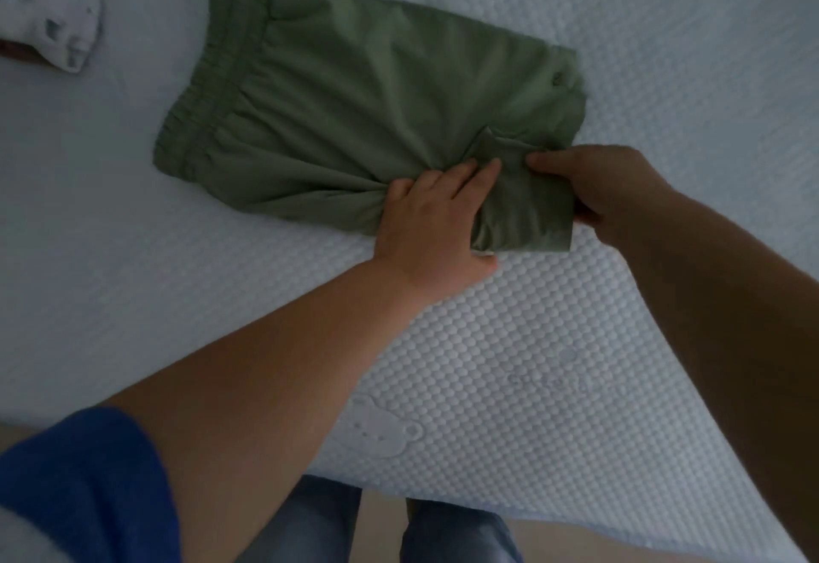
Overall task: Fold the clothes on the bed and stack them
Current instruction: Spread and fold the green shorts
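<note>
A pair of green shorts (354, 92) lies flat on the white quilted bed (487, 363), its elastic waistband toward the left. At the shorts' near right corner a flap of fabric is turned up. My left hand (425, 225) lies on the shorts beside that flap, with its fingers over the cloth and its thumb under the flap's lower edge. My right hand (594, 190) pinches the flap's right edge, its thumb on top and its fingers beneath.
A white garment with grey spots (57, 8) lies at the bed's far left corner. The bed's near edge runs along the bottom, with my legs in jeans (443, 531) standing against it. Bare mattress surrounds the shorts.
</note>
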The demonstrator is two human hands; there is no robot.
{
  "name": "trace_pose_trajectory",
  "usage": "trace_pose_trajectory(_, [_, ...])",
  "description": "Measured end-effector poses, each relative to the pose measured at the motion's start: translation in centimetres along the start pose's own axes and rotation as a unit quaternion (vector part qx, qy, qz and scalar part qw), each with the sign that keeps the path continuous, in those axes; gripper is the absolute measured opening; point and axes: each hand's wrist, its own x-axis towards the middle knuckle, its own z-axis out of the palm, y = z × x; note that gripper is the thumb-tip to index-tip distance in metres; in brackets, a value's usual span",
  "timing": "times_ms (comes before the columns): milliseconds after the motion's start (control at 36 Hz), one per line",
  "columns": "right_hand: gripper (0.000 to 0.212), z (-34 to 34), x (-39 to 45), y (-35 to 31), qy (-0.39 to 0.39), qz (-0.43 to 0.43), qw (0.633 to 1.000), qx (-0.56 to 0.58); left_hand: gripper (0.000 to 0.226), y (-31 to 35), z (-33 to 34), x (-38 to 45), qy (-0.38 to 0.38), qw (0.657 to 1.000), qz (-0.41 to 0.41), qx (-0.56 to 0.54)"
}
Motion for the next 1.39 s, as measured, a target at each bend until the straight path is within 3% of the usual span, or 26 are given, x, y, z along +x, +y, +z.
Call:
trace_pose_trajectory(139, [0.012,1.4,-1.6,-1.1,0.029,-0.075,0.997,-0.022,0.111,0.4,-0.4,0.3,-0.006,0.999,-0.032,-0.029])
trace_pose_trajectory(194, [0.012,2.1,-2.8,-2.1,0.002,-0.091,0.996,-0.007,0.108,0.4,-1.8,0.5,-0.041,0.987,-0.066,-0.142])
trace_pose_trajectory(222, [0.016,2.6,-3.4,-2.7,-0.026,-0.105,0.994,0.015,0.1,0.2,-2.8,0.6,-0.069,0.959,-0.082,-0.264])
trace_pose_trajectory(250, [0.021,3.2,-3.9,-3.4,-0.052,-0.123,0.991,0.031,0.082,0.0,-3.9,0.6,-0.098,0.9,-0.088,-0.415])
trace_pose_trajectory(278, [0.028,3.9,-4.4,-4.1,-0.067,-0.144,0.987,0.032,0.057,-0.5,-5.0,0.8,-0.121,0.819,-0.087,-0.554])
trace_pose_trajectory(333, [0.04,5.9,-5.6,-5.7,-0.071,-0.182,0.981,0.004,0.02,-2.3,-6.9,0.9,-0.124,0.671,-0.106,-0.723])
trace_pose_trajectory(361, [0.047,7.1,-6.1,-6.5,-0.067,-0.201,0.977,-0.017,0.016,-3.4,-7.7,0.8,-0.119,0.605,-0.131,-0.776])
trace_pose_trajectory(417, [0.06,9.9,-6.8,-7.7,-0.055,-0.239,0.966,-0.08,0.033,-5.9,-9.0,0.6,-0.121,0.487,-0.145,-0.853])
trace_pose_trajectory(472, [0.056,13.1,-7.7,-8.5,-0.03,-0.291,0.945,-0.15,0.052,-8.4,-10.3,0.2,-0.129,0.434,-0.103,-0.886])
trace_pose_trajectory(500, [0.05,14.8,-8.3,-8.7,-0.025,-0.31,0.936,-0.167,0.056,-9.5,-11.1,-0.1,-0.137,0.429,-0.077,-0.89])
trace_pose_trajectory(556, [0.038,18.2,-9.2,-8.9,-0.031,-0.32,0.934,-0.159,0.058,-11.5,-12.2,-0.6,-0.134,0.455,-0.074,-0.877])
trace_pose_trajectory(611, [0.038,21.1,-9.9,-8.9,-0.044,-0.304,0.942,-0.136,0.046,-13.3,-13.2,-1.1,-0.093,0.519,-0.152,-0.836])
trace_pose_trajectory(694, [0.046,23.9,-11.1,-8.4,-0.115,-0.27,0.95,-0.112,0.027,-15.7,-14.1,-1.9,-0.015,0.648,-0.274,-0.71])
trace_pose_trajectory(778, [0.052,24.3,-12.5,-7.1,-0.158,-0.252,0.952,-0.073,0.018,-16.5,-14.2,-2.5,0.013,0.709,-0.288,-0.644])
trace_pose_trajectory(833, [0.041,23.4,-13.5,-5.6,-0.116,-0.306,0.943,-0.055,0.017,-16.4,-14.4,-2.6,0.034,0.733,-0.276,-0.621])
trace_pose_trajectory(861, [0.037,22.7,-13.8,-4.8,-0.077,-0.344,0.934,-0.058,0.019,-16.5,-14.3,-2.6,0.05,0.766,-0.276,-0.579])
trace_pose_trajectory(917, [0.03,20.9,-13.8,-3.0,0.013,-0.421,0.902,-0.096,0.032,-17.1,-13.9,-2.2,0.097,0.878,-0.268,-0.383])
trace_pose_trajectory(944, [0.03,20.0,-13.5,-2.0,0.05,-0.439,0.889,-0.123,0.042,-17.4,-13.5,-2.0,0.121,0.916,-0.255,-0.286])
trace_pose_trajectory(1000, [0.041,18.5,-12.6,0.1,0.081,-0.433,0.878,-0.186,0.043,-17.7,-13.0,-1.9,0.149,0.933,-0.223,-0.241])
trace_pose_trajectory(1139, [0.073,19.0,-11.7,4.4,0.005,-0.443,0.819,-0.365,0.041,-18.5,-13.9,-1.7,0.206,0.937,-0.15,-0.24])
trace_pose_trajectory(1222, [0.077,20.4,-11.6,5.3,0.008,-0.453,0.779,-0.433,0.04,-19.4,-13.8,-1.7,0.196,0.948,-0.159,-0.192])
trace_pose_trajectory(1306, [0.077,21.3,-11.5,5.3,0.02,-0.443,0.771,-0.457,0.05,-20.0,-13.0,-2.4,0.168,0.95,-0.228,-0.13])
trace_pose_trajectory(1389, [0.077,21.5,-11.5,5.5,0.03,-0.446,0.759,-0.474,0.059,-18.5,-13.0,-3.9,0.219,0.952,-0.202,-0.073])
